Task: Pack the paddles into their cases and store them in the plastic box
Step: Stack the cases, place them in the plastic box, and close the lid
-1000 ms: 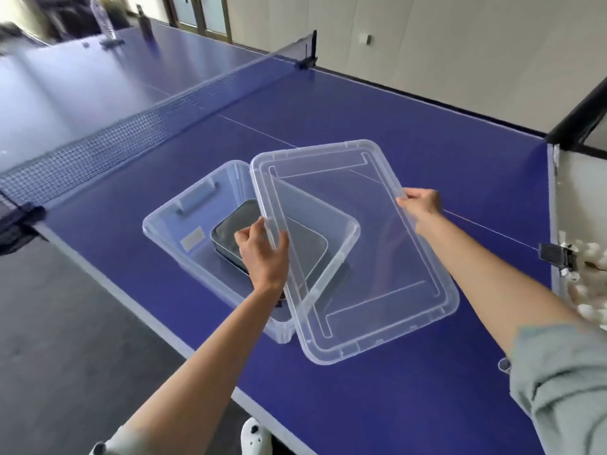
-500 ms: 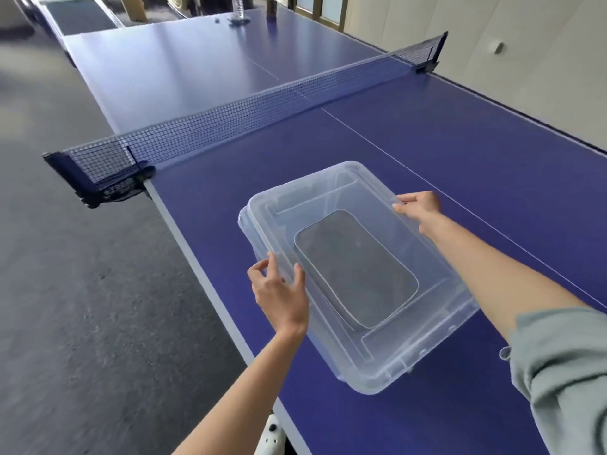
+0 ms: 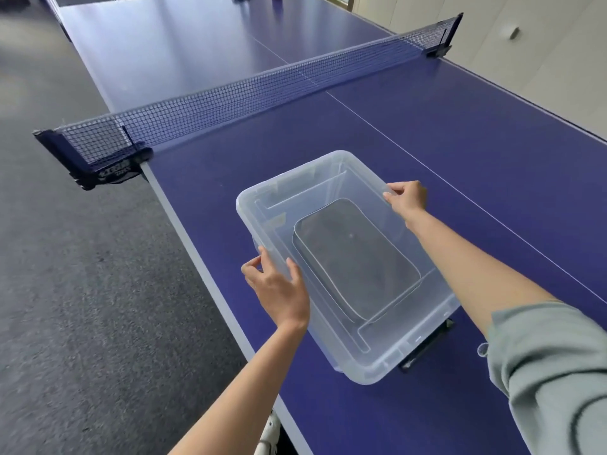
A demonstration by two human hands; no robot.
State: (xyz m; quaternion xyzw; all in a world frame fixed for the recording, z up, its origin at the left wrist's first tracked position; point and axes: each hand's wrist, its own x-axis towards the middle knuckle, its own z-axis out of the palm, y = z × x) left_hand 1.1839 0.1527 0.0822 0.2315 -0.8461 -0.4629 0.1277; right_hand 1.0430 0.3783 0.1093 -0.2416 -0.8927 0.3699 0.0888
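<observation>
A clear plastic box (image 3: 371, 362) stands on the blue table with its clear lid (image 3: 328, 182) lying on top. Through the lid a dark grey paddle case (image 3: 354, 257) shows, flat on the box floor. My left hand (image 3: 279, 287) rests on the lid's left long edge, thumb on top and fingers over the rim. My right hand (image 3: 405, 198) pinches the lid's far right edge. No loose paddle is in view.
The net (image 3: 249, 93) crosses the table beyond the box, with its clamp (image 3: 108, 169) at the left edge. The table edge (image 3: 197, 257) runs just left of the box, above grey floor. A dark latch (image 3: 427, 349) sticks out at the box's near right side.
The lid was held tilted and askew over the open box; it has come down flat onto the box. My view has swung left toward the net.
</observation>
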